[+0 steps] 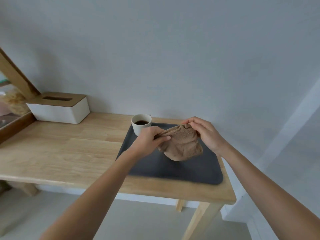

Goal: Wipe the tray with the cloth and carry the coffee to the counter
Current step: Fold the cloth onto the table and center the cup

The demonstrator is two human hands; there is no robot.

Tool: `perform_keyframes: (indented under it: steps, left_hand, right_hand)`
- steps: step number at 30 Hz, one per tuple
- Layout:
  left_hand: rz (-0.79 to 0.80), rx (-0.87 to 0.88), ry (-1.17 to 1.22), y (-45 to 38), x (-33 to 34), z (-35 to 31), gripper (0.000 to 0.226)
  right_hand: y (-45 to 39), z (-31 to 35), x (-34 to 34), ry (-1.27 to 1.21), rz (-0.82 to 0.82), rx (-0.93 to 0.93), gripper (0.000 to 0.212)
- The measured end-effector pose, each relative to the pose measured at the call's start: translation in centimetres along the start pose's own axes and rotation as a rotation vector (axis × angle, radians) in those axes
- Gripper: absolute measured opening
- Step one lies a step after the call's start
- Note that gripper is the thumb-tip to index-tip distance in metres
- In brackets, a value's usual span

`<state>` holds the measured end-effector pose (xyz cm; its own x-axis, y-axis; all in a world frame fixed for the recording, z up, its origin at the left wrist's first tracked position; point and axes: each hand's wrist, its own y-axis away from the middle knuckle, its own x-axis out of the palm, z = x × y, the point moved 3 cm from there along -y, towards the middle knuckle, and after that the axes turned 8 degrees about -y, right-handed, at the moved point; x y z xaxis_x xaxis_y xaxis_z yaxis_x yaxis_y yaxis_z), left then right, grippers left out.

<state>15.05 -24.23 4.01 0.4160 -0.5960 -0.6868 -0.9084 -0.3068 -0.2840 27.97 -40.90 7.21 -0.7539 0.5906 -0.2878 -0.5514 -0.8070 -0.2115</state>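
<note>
A dark grey tray lies on the right end of a light wooden table. A white cup of black coffee stands on the tray's far left corner. I hold a brown terry cloth above the tray with both hands. My left hand pinches its left edge between thumb and fingers. At the cloth's upper right corner, my right hand grips it. The cloth hangs bunched between them, its lower end close to the tray's surface.
A white tissue box with a wooden lid sits at the table's back left against the wall. A wood-framed mirror leans at the far left. The table's right edge and leg are near the tray.
</note>
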Motion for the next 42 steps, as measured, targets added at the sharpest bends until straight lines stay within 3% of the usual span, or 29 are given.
perform_keyframes:
  steps: [2,4,8,11,16,21,24,26,29,31,35,38,42]
  left_hand:
    - [0.019,0.012,-0.074,-0.3,-2.4,0.1,0.033]
    - [0.048,0.004,-0.113,-0.3,-5.2,0.2,0.019]
    - [0.078,-0.075,-0.185,0.8,-11.7,1.2,0.02]
    - [0.095,-0.096,-0.241,1.8,-16.3,2.7,0.012]
    - [0.109,-0.148,-0.454,2.8,-21.5,7.3,0.011]
    - [-0.065,-0.149,-0.477,3.6,-24.7,11.8,0.011]
    - [-0.131,-0.089,-0.395,5.7,-25.1,13.2,0.012]
    - [-0.051,-0.06,-0.359,7.8,-23.8,14.8,0.018]
    - [0.239,-0.122,-0.39,11.4,-20.6,17.7,0.026]
    - [0.396,-0.19,-0.346,13.0,-19.2,19.1,0.035]
    - [0.304,-0.185,-0.398,12.8,-19.0,20.3,0.069]
    - [0.408,-0.195,-0.46,12.3,-18.2,21.2,0.091]
    - [0.466,-0.237,-0.41,12.5,-18.3,21.8,0.098]
  right_hand:
    - [-0.8,0.3,1.0,0.014,0.069,0.015,0.032]
    - [-1.8,0.7,2.1,0.132,0.067,-0.02,0.038]
    - [-4.4,2.6,4.6,0.054,0.009,-0.083,0.013]
    - [-6.3,4.3,7.9,0.007,-0.006,-0.126,0.02]
    - [-9.9,4.8,15.1,0.138,-0.003,-0.14,0.024]
    - [-12.0,5.6,19.8,0.149,-0.048,-0.191,0.019]
    - [-11.2,4.7,21.3,0.166,0.056,-0.187,0.015]
    - [-9.6,2.9,22.1,0.239,0.21,-0.111,0.016]
    - [-6.9,-0.1,23.4,0.357,0.475,0.031,0.019]
    - [-6.0,-1.2,24.2,0.417,0.525,0.041,0.028]
    - [-6.2,-1.8,26.0,0.61,0.481,-0.022,0.065]
    - [-6.4,-2.6,27.5,0.83,0.568,-0.01,0.086]
    - [-5.5,-2.9,28.3,0.891,0.599,0.051,0.082]
